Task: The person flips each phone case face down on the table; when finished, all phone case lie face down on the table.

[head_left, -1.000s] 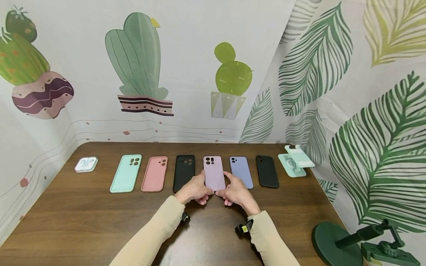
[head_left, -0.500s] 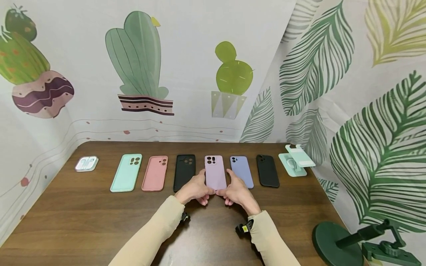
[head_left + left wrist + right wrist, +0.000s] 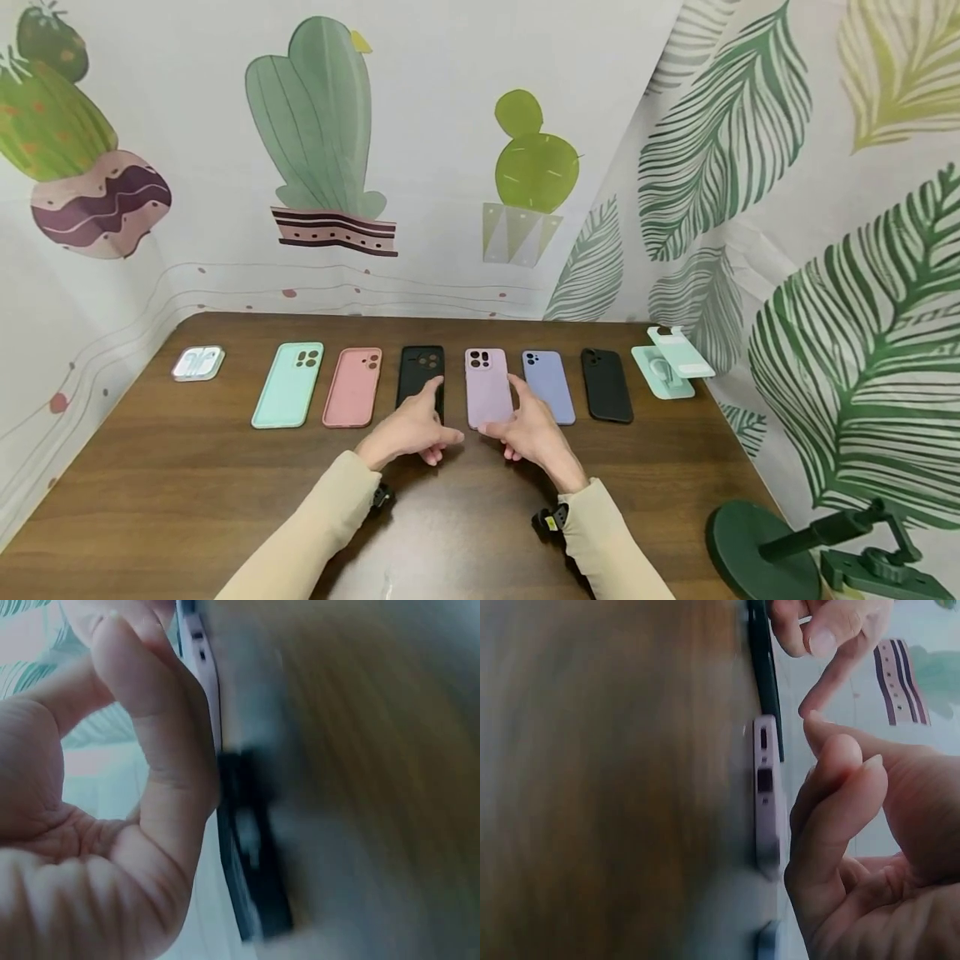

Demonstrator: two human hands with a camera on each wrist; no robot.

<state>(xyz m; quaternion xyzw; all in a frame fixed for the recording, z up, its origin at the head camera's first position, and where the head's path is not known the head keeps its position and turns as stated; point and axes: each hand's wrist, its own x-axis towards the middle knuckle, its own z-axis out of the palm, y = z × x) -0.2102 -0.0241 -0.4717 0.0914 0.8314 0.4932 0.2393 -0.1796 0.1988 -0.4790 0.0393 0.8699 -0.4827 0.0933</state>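
A: Item: lilac phone case (image 3: 488, 387). Location?
B: Flat on brown table (image 3: 150, 492), camera cut-outs at far end; fifth in a row of seven cases. Black case (image 3: 421, 377) just beside on left, blue case (image 3: 549, 387) just beside on right.

A: Long axis?
B: Running away from the body, near short end pointing between the two hands.

A: Left hand (image 3: 411, 432)?
B: Fingers loose, gripping nothing. Resting near the lower end of black case, thumb up beside it, fingertips pointing toward lilac case's near corner. Contact with either case: cannot tell.

A: Right hand (image 3: 529, 429)?
B: Likewise relaxed and empty. Index finger reaching toward near end of lilac case; right wrist view shows a narrow gap between fingers (image 3: 832, 787) and case edge (image 3: 766, 796).

A: Bearing from hands?
B: Straight ahead and slightly beyond both; left hand to its left, right hand to its right. Right hand judged marginally nearer.

A: Remainder of row?
B: Mint case (image 3: 288, 384), pink case (image 3: 352, 387), second black case (image 3: 606, 384).
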